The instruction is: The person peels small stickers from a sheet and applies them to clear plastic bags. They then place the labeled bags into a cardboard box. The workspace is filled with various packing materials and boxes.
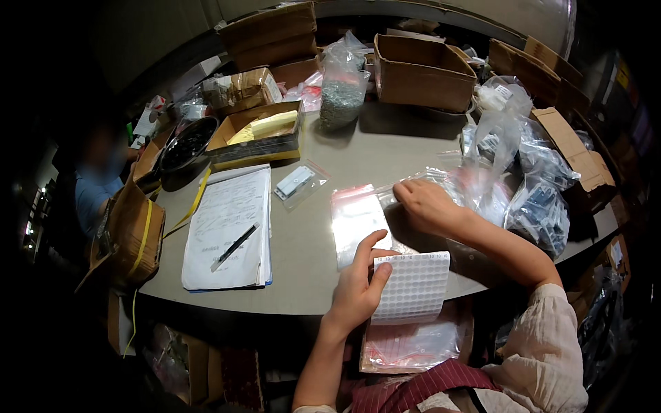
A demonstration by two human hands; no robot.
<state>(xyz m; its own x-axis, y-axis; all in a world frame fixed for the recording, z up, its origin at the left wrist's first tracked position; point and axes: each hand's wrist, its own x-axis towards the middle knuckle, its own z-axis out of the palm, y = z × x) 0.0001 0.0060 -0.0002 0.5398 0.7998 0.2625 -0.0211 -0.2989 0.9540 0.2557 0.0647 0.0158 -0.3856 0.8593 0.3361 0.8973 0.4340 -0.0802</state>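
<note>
My left hand (357, 289) grips a white sheet of small round stickers (413, 286) by its left edge, thumb on top and index finger stretched toward the table. Just beyond lies a stack of clear zip bags (354, 220) with a reddish seal strip. My right hand (428, 205) rests to the right of that stack, fingers bent down and pressed together on clear plastic. What lies under its fingertips is hidden. More clear zip bags (406, 347) lie in a shallow box at my lap, below the sticker sheet.
A paper pad (213, 241) with a black pen (235, 246) lies left, near a small bagged white part (296, 182). Behind stand a bag of small pieces (342, 96) and open cardboard boxes (423, 79). Bagged parts (537, 206) crowd the right. Another person (103, 179) sits far left.
</note>
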